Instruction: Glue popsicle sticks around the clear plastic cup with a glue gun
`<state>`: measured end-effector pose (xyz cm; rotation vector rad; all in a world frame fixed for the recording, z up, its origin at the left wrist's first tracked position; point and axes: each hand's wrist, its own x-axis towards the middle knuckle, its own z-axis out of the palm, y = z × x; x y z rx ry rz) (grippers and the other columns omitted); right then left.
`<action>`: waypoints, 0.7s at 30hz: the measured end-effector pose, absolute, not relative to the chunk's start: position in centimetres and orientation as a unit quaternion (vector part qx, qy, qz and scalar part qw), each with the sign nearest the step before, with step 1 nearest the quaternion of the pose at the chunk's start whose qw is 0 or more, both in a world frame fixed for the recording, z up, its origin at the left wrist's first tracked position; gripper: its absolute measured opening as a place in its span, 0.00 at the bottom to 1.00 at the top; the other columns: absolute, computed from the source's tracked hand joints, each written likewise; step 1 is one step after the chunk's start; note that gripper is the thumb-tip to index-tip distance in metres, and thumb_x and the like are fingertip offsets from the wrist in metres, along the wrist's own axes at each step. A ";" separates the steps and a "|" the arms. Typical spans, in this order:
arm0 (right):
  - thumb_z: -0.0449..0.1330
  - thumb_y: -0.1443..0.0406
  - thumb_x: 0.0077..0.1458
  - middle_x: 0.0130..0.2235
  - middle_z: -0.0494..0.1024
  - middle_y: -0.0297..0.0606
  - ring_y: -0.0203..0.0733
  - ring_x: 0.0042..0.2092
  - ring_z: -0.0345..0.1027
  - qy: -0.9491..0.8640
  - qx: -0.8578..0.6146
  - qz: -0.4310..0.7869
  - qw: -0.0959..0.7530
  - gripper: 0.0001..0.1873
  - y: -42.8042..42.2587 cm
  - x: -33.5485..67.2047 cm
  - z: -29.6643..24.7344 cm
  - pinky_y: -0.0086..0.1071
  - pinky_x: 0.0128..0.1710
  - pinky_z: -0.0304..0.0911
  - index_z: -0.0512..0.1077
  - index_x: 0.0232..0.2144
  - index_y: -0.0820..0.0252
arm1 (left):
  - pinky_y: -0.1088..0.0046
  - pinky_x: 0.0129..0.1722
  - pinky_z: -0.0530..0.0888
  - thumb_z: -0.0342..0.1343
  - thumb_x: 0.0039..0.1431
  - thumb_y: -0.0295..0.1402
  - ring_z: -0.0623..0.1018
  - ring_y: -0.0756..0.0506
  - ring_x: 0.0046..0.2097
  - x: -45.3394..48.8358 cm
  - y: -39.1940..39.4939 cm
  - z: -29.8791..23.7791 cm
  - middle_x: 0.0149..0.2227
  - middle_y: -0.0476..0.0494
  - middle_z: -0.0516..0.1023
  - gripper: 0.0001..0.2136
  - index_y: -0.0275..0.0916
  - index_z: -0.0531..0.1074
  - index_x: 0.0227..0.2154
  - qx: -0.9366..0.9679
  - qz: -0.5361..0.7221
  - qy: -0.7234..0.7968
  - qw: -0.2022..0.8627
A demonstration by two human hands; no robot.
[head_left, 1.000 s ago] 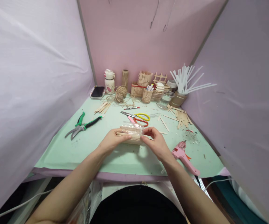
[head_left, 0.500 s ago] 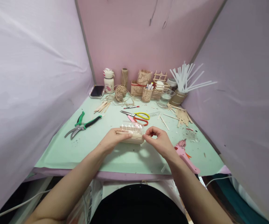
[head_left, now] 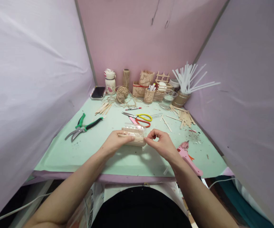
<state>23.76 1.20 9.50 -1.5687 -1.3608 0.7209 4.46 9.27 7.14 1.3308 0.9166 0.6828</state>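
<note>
Narrowed to a pinch since earlier: right hand (head_left: 159,141), hold unclear, at the clear container (head_left: 134,130) between both hands; left hand (head_left: 113,143) clasped round it. Probably light, crushable; best gripped along its wooden sticks (head_left: 138,139).

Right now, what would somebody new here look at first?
Probably the long white sticks fanning out of the round brown jar, back right. Next might be the open metal shears with green-and-black handles, left. Then the bare hands, middle, at the clear plastic cylinder with pale wooden sticks along it.
</note>
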 end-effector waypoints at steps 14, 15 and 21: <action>0.62 0.60 0.44 0.23 0.71 0.30 0.36 0.29 0.61 -0.544 -0.628 0.323 0.452 0.09 1.3 23.7 9.4 0.32 0.33 0.58 0.67 0.19 0.57 | 0.69 0.43 0.72 0.69 0.43 0.39 0.80 0.43 0.38 4.4 9.2 7.1 0.34 0.44 0.83 0.13 0.37 0.81 0.31 0.588 0.297 0.389 0.644; 0.62 0.60 0.44 0.23 0.70 0.30 0.36 0.29 0.61 -0.545 -0.628 0.324 0.452 0.09 1.3 23.7 9.4 0.32 0.33 0.58 0.67 0.19 0.57 | 0.69 0.43 0.72 0.69 0.43 0.39 0.79 0.43 0.38 4.4 9.1 7.1 0.34 0.44 0.83 0.14 0.37 0.81 0.32 0.589 0.297 0.388 0.644; 0.63 0.59 0.46 0.25 0.72 0.31 0.37 0.30 0.63 -0.544 -0.630 0.313 0.458 0.09 1.2 24.1 9.3 0.33 0.35 0.60 0.71 0.23 0.57 | 0.70 0.41 0.71 0.70 0.41 0.40 0.78 0.43 0.38 4.2 9.3 7.3 0.35 0.42 0.83 0.15 0.36 0.80 0.31 0.587 0.303 0.393 0.640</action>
